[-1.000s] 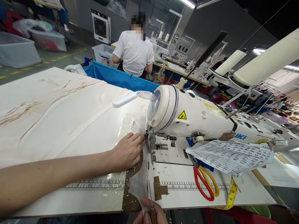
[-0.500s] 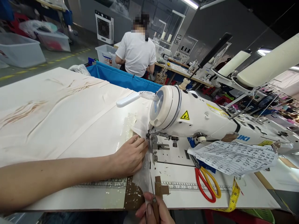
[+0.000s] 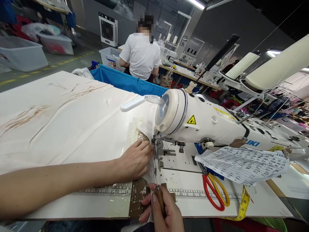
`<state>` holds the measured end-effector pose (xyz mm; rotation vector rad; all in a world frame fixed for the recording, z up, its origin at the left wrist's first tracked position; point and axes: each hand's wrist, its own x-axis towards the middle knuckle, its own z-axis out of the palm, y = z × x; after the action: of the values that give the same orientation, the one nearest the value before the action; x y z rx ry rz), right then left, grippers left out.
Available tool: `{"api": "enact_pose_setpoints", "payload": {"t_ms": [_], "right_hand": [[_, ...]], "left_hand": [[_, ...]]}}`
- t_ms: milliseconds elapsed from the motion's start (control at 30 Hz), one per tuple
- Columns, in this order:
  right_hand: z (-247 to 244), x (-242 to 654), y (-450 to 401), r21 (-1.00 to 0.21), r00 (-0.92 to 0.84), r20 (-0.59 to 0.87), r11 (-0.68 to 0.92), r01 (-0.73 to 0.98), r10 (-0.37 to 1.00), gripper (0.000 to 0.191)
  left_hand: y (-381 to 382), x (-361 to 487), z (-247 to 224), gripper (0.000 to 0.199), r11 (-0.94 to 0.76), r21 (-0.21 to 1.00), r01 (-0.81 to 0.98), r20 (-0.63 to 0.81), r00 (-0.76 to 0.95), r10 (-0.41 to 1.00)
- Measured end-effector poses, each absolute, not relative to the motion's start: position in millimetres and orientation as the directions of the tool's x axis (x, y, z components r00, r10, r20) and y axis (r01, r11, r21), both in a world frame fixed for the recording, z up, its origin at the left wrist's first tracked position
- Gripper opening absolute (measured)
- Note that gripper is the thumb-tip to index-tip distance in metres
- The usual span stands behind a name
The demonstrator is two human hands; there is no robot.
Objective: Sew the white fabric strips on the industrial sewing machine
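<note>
A white sewing machine (image 3: 193,116) stands right of centre, its needle area just beyond my left hand (image 3: 138,159). That hand is closed, its fingers pressing a strip of thin white fabric (image 3: 150,167) beside the presser foot. At the front edge, my right hand (image 3: 164,206) is wrapped round the wooden handle of an awl (image 3: 159,196), whose thin metal tip points up along the fabric strip. The lower end of the strip hangs by my right fingers. Large pale fabric (image 3: 60,112) with gathered folds covers the table's left side.
Red and yellow scissors (image 3: 213,193), a yellow tape measure (image 3: 243,203) and a written paper sheet (image 3: 241,162) lie at the right. Behind the table are a blue cloth bin (image 3: 127,80) and a seated person in a white shirt (image 3: 142,54). Thread cones (image 3: 277,64) stand upper right.
My right hand has moved up towards the machine with the awl. The fabric strip has advanced a little, uncovering more brown tape beyond my left hand, which stays nearly in place.
</note>
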<state>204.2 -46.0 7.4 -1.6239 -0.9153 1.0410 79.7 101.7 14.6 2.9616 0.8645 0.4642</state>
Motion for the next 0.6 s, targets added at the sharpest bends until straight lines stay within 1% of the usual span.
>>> {"api": "enact_pose_setpoints", "payload": {"t_ms": [133,233,300,367,433,467,533,600], "right_hand": [[14.4,206.0,-38.7,-0.975,0.299,-0.183,-0.212,0.067,0.937,0.057],[23.2,206.7,-34.0,-0.986,0.238,-0.154,-0.165,0.029,0.959,0.052],[32.6,205.0,-31.2,-0.990,0.203,-0.139,-0.142,-0.002,0.969,0.050],[42.5,201.0,-29.4,-0.992,0.187,-0.124,-0.119,-0.039,0.975,0.048],[49.6,195.3,-29.6,-0.994,0.174,-0.092,-0.081,-0.071,0.980,0.047],[51.3,192.5,-30.6,-0.996,0.170,-0.063,-0.051,-0.073,0.983,0.046],[50.5,187.7,-34.0,-1.000,0.171,0.015,0.019,-0.017,0.985,0.045],[44.3,185.1,-38.9,-0.989,0.187,0.104,0.082,0.123,0.977,0.042]], "left_hand": [[106.9,80.5,14.6,0.035,-0.839,0.108,0.534,0.255,0.801,0.542],[114.3,82.4,14.4,0.031,-0.845,0.083,0.529,0.231,0.814,0.532],[120.5,84.9,14.3,0.028,-0.848,0.025,0.530,0.206,0.827,0.523],[126.4,88.4,13.6,0.026,-0.851,-0.065,0.522,0.181,0.845,0.504],[130.8,92.2,12.0,0.025,-0.845,-0.139,0.517,0.185,0.852,0.491],[132.3,93.7,11.0,0.025,-0.842,-0.154,0.516,0.202,0.851,0.485],[134.4,94.9,9.1,0.022,-0.839,-0.152,0.523,0.247,0.842,0.480],[136.0,93.0,8.3,0.019,-0.833,-0.155,0.531,0.276,0.833,0.479]]}}
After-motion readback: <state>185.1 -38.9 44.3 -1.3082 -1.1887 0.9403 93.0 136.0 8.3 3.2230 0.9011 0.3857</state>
